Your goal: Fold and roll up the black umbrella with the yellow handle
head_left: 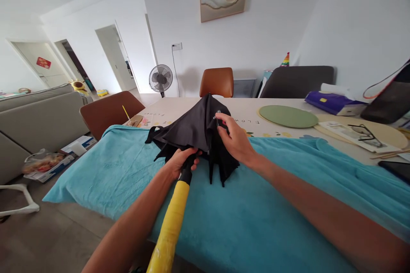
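Observation:
A partly folded black umbrella [192,126] lies across the turquoise cloth, its canopy bunched and pointing away from me. Its yellow-wrapped handle [171,224] runs back toward me at the bottom of the view. My left hand [183,162] is closed around the dark shaft just below the canopy; some of its fingers are hidden under the fabric. On the canopy's right side, my right hand [233,136] pinches a fold of the black fabric, thumb and fingers together. Several pointed canopy edges hang down between the two hands.
A turquoise cloth [256,204] covers the near part of the table. Farther back lie a green round placemat [288,117], a purple tissue pack [335,103], glasses [368,135] on papers and a dark phone [395,171]. Chairs, including a brown one [217,82], stand around the table.

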`<state>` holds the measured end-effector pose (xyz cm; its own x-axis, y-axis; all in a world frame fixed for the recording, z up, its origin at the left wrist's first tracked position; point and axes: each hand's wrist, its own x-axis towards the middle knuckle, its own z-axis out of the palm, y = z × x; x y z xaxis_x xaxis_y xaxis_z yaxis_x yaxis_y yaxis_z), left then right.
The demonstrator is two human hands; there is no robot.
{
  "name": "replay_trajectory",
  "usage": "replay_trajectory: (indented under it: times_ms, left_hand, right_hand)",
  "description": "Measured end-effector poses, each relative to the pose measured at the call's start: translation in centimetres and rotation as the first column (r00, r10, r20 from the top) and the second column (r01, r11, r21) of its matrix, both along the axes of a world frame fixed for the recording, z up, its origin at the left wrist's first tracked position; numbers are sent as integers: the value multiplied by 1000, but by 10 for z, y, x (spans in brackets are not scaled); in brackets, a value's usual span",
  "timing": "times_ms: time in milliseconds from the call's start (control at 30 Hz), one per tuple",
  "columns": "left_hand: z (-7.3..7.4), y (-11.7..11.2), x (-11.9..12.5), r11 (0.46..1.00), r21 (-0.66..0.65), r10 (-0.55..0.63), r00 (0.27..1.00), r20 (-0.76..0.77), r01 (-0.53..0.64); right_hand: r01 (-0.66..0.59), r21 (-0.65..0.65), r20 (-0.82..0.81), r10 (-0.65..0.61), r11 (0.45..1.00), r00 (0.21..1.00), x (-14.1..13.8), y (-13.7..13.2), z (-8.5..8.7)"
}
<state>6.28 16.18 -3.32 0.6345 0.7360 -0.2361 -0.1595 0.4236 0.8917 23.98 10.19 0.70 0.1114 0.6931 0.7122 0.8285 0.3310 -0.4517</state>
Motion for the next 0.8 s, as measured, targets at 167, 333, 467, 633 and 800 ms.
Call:
replay_trajectory:
  times_ms: [167,333,467,633,800]
  left_hand:
    - [1,2,-1,1000,-26,17,1000,4,-17]
    - [0,5,-3,997,-79,-6,998,63,11]
    - [-2,8,-6,995,-69,-64,982,179,77]
    - [-3,6,-5,992,-93,-78,993,90,86]
    - [-1,0,-3,996,-87,-33,999,-4,32]
  right_hand:
    - [-74,61,341,49,995,939,-4,-9,7]
    - [-259,-73,575,253,963,778,-7,-12,7]
    - [-222,-38,540,207,974,816,-8,-9,-1]
    - [-149,-45,540,149,988,828,-21,-9,-14]
    - [-185,-136,502,229,973,834,-30,-8,-28]
